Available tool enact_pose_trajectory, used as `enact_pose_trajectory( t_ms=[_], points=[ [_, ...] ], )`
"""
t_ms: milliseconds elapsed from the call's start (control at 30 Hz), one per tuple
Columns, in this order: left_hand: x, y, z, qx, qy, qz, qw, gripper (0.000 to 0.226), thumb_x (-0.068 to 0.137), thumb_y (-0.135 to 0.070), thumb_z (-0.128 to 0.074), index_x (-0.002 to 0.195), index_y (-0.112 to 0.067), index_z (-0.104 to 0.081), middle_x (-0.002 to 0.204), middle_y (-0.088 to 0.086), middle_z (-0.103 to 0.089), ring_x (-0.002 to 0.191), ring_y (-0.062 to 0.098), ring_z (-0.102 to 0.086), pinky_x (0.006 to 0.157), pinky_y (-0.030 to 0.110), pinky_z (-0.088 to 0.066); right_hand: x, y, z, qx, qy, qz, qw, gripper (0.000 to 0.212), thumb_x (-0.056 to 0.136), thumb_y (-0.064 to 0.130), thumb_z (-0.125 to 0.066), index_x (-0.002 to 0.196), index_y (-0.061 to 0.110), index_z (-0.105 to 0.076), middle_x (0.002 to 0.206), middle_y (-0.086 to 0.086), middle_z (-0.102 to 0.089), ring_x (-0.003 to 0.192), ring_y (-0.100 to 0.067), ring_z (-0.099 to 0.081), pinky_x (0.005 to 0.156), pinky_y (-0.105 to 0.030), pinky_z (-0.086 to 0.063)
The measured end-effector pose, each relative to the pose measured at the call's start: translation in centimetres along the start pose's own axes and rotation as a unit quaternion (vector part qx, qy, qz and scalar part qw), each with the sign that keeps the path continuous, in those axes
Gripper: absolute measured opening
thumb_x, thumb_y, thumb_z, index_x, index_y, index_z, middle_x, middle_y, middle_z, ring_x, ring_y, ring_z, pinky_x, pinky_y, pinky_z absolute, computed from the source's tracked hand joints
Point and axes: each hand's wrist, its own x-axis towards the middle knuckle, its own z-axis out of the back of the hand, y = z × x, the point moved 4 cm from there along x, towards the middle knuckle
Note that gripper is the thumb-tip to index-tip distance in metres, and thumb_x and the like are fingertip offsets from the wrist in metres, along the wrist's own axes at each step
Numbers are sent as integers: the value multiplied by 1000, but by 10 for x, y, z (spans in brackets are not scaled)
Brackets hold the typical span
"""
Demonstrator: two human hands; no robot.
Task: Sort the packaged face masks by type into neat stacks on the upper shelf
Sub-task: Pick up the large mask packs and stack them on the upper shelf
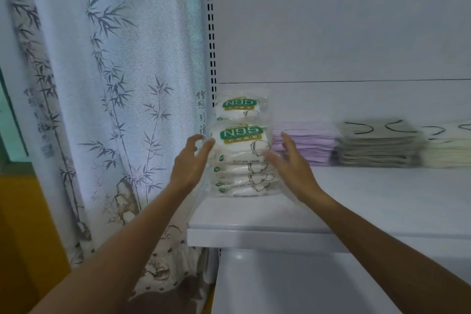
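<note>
left hand (pixel 190 160) and right hand (pixel 290 160): fingers spread, gripping nothing | they flank the stack of clear-plastic white N95 mask packs (pixel 242 160), likely to square it; white metal upper shelf (pixel 356 201)

N95 packs (pixel 242 160) are sitting in clear plastic wrap, glossy, crinkling and catching light at the edges; the green and gold label is looking smooth. Pink stack (pixel 305 143) is showing soft, matt layers. Grey stack (pixel 377 145) and cream stack (pixel 448 148) are also reading matt, but blur is hiding any wrap. Shelf (pixel 356 211) is looking like white painted metal, smooth, giving off a faint sheen. Back panel (pixel 331 33) is showing the same paint, flatter. Curtain (pixel 102 84) is hanging as woven cloth, matt, finely grained, with printed bamboo.
</note>
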Motion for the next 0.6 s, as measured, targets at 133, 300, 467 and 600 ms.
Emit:
enact_pose_trajectory(
  t_ms=[133, 300, 467, 600],
  points=[
    [30, -6, 7, -87, -6, 31, 996, 49, 96, -49, -33, 137, -23, -40, 140, 7, -45, 125, 28, -43, 106, 42, -33, 31, 19, 19, 7, -59, 18, 998, 72, 84, 60, -53, 146, 36, -26, 152, 2, -31, 138, -21, -32, 112, -44, -30],
    [62, -14, -11, -187, 49, 94, 977, 58, 95, -54, -29, 148, -32, -19, 154, 0, -22, 138, 28, -25, 108, 54, -24, 76, 40, 4, -34, 22, 9, 999, 63, 95, 41, -50, 149, 30, -20, 154, 1, -25, 139, -22, -29, 108, -33, -27],
    [78, -26, -32, -211, 95, 104, 967, 80, 76, -74, -35, 142, -28, -32, 141, 1, -41, 130, 31, -38, 108, 53, -28, 94, 31, -16, -47, 79, -39, 995, 58, 98, 27, -45, 149, 23, -19, 151, -2, -33, 132, -20, -36, 98, -28, -31],
    [82, -26, -41, -112, 150, 94, 978, 89, 66, -75, -39, 136, -20, -41, 136, 12, -49, 122, 32, -49, 107, 49, -34, 97, 26, -19, -54, 83, -45, 994, 59, 97, 29, -46, 149, 22, -21, 151, -2, -33, 129, -19, -39, 90, -23, -29]
  ],
)
